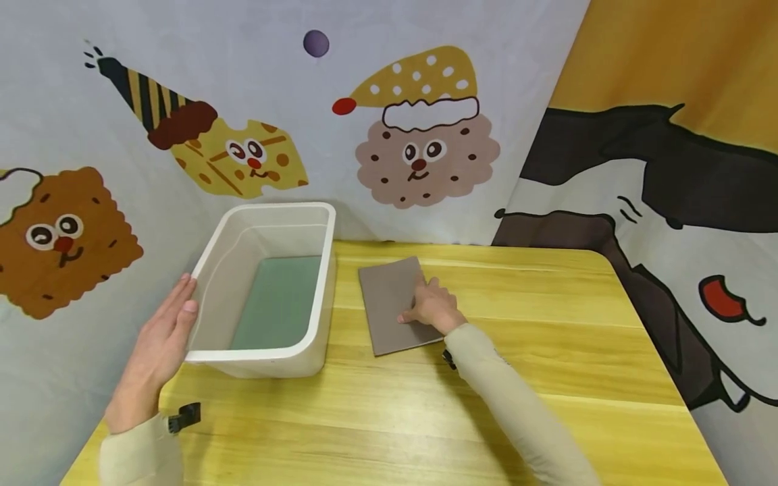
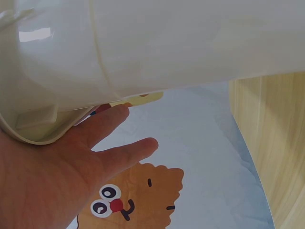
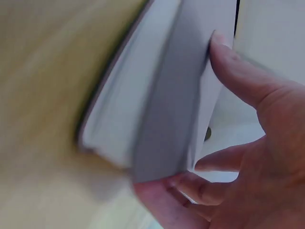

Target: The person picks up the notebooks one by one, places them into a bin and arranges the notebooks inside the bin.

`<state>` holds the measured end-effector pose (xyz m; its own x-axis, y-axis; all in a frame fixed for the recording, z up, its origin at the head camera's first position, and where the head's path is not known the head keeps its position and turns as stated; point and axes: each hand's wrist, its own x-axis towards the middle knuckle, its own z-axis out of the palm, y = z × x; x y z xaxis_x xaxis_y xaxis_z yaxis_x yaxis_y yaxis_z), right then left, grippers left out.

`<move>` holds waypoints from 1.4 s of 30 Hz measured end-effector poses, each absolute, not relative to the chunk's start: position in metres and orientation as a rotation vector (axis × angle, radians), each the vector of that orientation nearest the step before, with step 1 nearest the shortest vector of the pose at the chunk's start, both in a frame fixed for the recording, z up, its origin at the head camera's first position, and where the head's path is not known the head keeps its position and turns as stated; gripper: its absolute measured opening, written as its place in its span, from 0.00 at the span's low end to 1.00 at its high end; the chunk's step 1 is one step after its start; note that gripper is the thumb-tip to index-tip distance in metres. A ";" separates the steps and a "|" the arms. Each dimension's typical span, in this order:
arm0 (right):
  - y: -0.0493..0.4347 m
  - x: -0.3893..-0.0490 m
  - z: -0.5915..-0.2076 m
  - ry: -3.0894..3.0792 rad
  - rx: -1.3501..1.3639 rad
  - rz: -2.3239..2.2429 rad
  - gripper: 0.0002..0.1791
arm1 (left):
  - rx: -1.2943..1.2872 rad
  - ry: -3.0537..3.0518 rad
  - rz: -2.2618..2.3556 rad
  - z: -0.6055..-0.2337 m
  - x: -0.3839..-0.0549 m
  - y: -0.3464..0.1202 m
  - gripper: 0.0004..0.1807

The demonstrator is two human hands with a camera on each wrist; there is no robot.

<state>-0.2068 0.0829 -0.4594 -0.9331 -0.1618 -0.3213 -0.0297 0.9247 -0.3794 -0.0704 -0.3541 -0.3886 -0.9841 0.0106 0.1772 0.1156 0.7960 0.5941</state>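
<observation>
A greyish-brown notebook (image 1: 385,304) lies on the table, right of a white plastic basin (image 1: 328,290). My right hand (image 1: 434,306) holds the notebook near its right side, thumb on the cover. The right wrist view shows the cover (image 3: 164,105) and white page edges (image 3: 126,95), with fingers bent at the edge. On the basin's left side rests my left hand (image 1: 159,337), its fingers mostly straight along the rim. In the left wrist view, two fingers (image 2: 126,152) spread beside the basin wall (image 2: 190,43). A flat green rectangular item (image 1: 279,307) lies inside the basin.
The yellow wood-grain table (image 1: 377,418) ends at a cartoon-printed cloth (image 1: 261,88) behind and to the left. Another printed cloth (image 1: 717,243) hangs past the right edge. Dark straps (image 1: 184,417) show at both wrists.
</observation>
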 end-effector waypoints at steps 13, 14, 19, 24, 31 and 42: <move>0.108 -0.220 -0.460 2.671 -0.099 -0.657 0.68 | -0.075 -2.815 -0.948 -0.389 -0.073 -0.353 0.31; 0.110 -0.221 -0.461 2.659 -0.098 -0.694 0.69 | -0.075 -2.816 -0.947 -0.388 -0.072 -0.353 0.31; 0.119 -0.226 -0.468 2.615 -0.126 -0.877 0.70 | -0.069 -2.822 -0.949 -0.387 -0.070 -0.351 0.31; 0.125 -0.226 -0.473 2.619 -0.154 -0.917 0.67 | -0.069 -2.822 -0.951 -0.386 -0.069 -0.350 0.31; 0.141 -0.219 -0.476 2.626 -0.258 -1.081 0.47 | -0.077 -2.817 -0.947 -0.387 -0.069 -0.350 0.31; 0.158 -0.209 -0.464 2.404 -0.300 -1.546 0.34 | -0.077 -2.815 -0.961 -0.387 -0.069 -0.350 0.31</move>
<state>-0.2086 0.1579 -0.4642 -0.9429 -0.3141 -0.1109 -0.0294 0.4101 -0.9116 -0.0693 -0.3503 -0.3874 -0.9850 -0.0049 0.1727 0.1018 0.7913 0.6029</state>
